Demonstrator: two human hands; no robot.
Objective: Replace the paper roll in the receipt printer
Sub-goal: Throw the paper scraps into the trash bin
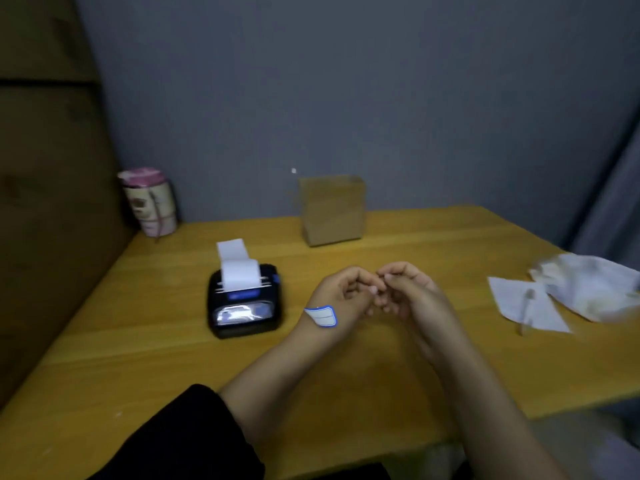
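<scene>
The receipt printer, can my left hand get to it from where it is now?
Probably yes. The receipt printer sits just beside your left hand on the table, with only bare wood between them. Both hands look empty.

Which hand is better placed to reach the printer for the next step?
Probably the left hand: the printer sits on its side of the table, while the right hand would have to cross over.

Printer point(243, 301) on table point(415, 233), left; bag point(332, 210) behind; papers point(568, 296) right.
</scene>
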